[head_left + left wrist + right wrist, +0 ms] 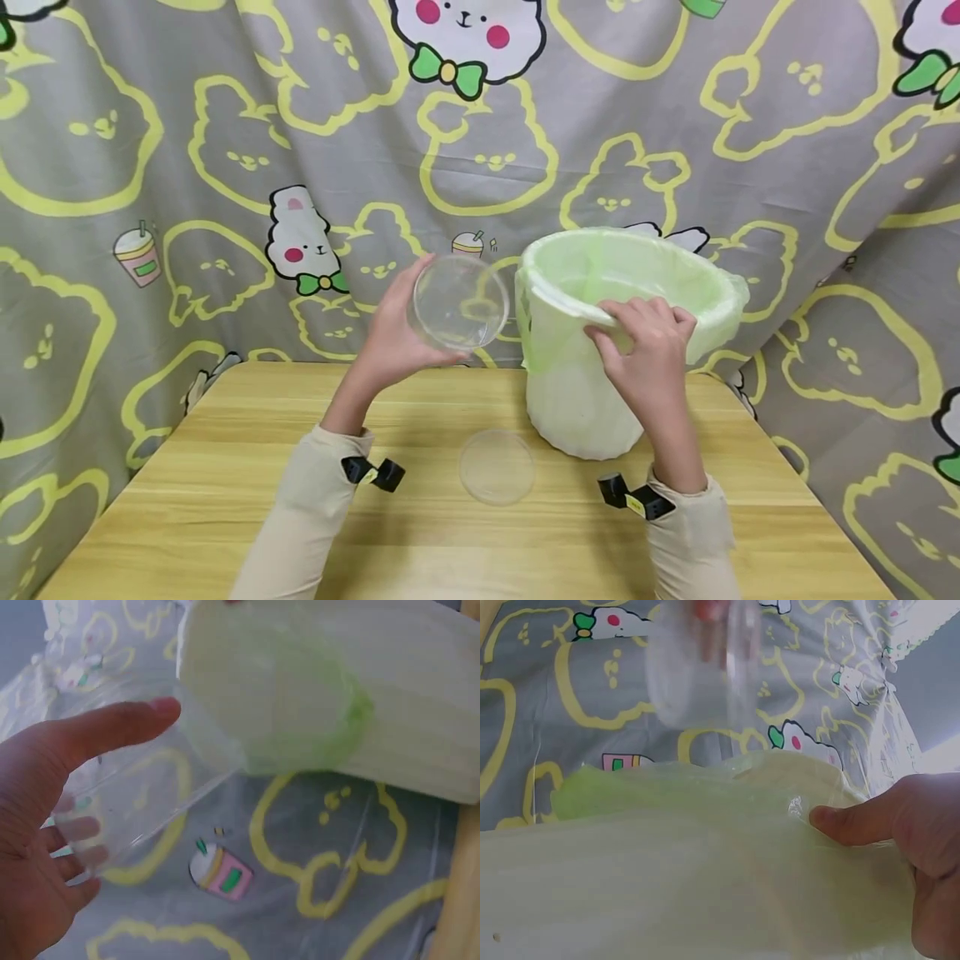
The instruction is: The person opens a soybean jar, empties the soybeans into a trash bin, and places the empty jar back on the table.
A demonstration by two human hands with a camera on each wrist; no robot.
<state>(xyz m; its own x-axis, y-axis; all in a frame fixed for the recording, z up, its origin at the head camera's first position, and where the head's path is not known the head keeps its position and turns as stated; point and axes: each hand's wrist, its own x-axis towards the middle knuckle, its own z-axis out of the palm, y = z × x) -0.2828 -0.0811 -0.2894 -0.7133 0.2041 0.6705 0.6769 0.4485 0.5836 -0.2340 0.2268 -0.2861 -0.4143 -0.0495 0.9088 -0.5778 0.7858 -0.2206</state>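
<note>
My left hand (401, 329) grips a clear round plastic container (461, 302) above the table, its thumb and fingers curled round the wall. In the left wrist view the see-through container (142, 795) shows the curtain pattern behind it. To the right stands a white trash can (581, 400) lined with a pale green bag (637, 258) folded over its rim. My right hand (648, 346) pinches the near rim through the bag, thumb outside and fingers over the edge. The can leans toward me. A clear round lid (497, 467) lies flat on the table between the forearms.
The wooden table (225, 500) ends at a grey curtain (360, 158) printed with yellow cartoon outlines, which hangs behind and along both sides. Each wrist wears a small black camera, one on the left cuff and one on the right.
</note>
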